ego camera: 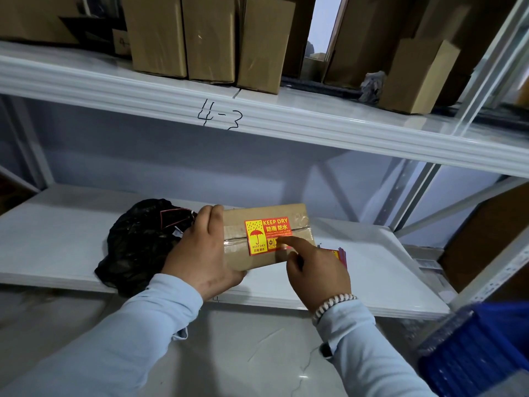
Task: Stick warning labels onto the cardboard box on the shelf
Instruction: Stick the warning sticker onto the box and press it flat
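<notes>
Bracing the small cardboard box (266,239) with your left hand (200,253) clamped on its end; right hand's (317,270) forefinger presses the KEEP DRY label (267,236); box likely light, stiff.

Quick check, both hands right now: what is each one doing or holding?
Left hand: gripping the left end of the cardboard box, steadying it.
Right hand: index finger pressing the KEEP DRY label onto the box; holds nothing visible.

Label pressed onto box

Left hand (200,253) grips the box (292,216) at nine o'clock; right hand (317,270) fingers the label (266,233).
</notes>
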A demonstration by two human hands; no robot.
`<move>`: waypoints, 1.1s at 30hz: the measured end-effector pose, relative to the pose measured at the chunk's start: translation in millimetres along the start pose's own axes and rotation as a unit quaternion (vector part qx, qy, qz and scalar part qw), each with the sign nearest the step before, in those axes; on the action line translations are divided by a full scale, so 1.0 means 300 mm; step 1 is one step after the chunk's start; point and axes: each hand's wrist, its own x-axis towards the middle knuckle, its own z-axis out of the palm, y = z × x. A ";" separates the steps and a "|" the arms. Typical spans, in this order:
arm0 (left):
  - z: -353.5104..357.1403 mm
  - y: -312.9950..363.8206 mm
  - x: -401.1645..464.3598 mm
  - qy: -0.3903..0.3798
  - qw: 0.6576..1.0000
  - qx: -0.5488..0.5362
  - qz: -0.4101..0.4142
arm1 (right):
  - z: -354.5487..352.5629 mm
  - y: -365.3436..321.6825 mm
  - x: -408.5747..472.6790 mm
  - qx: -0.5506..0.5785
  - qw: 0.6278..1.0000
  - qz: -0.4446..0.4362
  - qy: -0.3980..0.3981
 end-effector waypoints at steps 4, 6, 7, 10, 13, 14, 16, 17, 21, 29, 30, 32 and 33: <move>0.003 -0.002 0.003 0.006 1.000 0.004 0.005 | -0.003 0.028 0.004 0.013 0.999 0.037 -0.002; 0.006 -0.007 0.003 0.002 1.000 0.006 0.017 | 0.009 0.055 0.014 0.047 0.997 0.067 0.003; 0.009 -0.011 0.003 0.001 1.000 0.006 0.028 | 0.018 0.073 0.021 0.072 0.993 0.088 0.015; 0.025 -0.028 0.006 -0.019 0.998 0.010 0.064 | 0.039 0.125 0.042 0.179 0.966 0.180 0.053; 0.055 -0.045 0.009 -0.047 0.994 0.013 0.096 | 0.061 0.156 0.052 0.276 0.917 0.288 -0.010; 0.070 -0.050 0.008 -0.053 0.993 0.011 0.106 | 0.068 0.161 0.051 0.308 0.900 0.306 -0.038; 0.107 -0.053 0.006 -0.064 0.990 0.005 0.124 | 0.085 0.169 0.051 0.346 0.876 0.329 -0.070; 0.125 -0.049 0.006 -0.068 0.990 0.001 0.128 | 0.091 0.176 0.052 0.352 0.871 0.334 -0.070; 0.185 -0.031 0.013 -0.074 0.991 -0.026 0.106 | 0.099 0.185 0.057 0.376 0.850 0.367 -0.047; 0.328 -0.013 0.011 -0.147 0.981 -0.119 0.040 | 0.219 0.288 0.091 0.403 0.811 0.424 -0.022; 0.348 -0.004 0.008 -0.165 0.978 -0.126 0.033 | 0.208 0.279 0.094 0.397 0.813 0.426 -0.007; 0.389 0.024 0.005 -0.193 0.968 -0.160 0.027 | 0.200 0.290 0.101 0.383 0.814 0.436 0.018; 0.411 0.037 0.007 -0.198 0.963 -0.178 0.025 | 0.206 0.307 0.103 0.384 0.809 0.444 0.028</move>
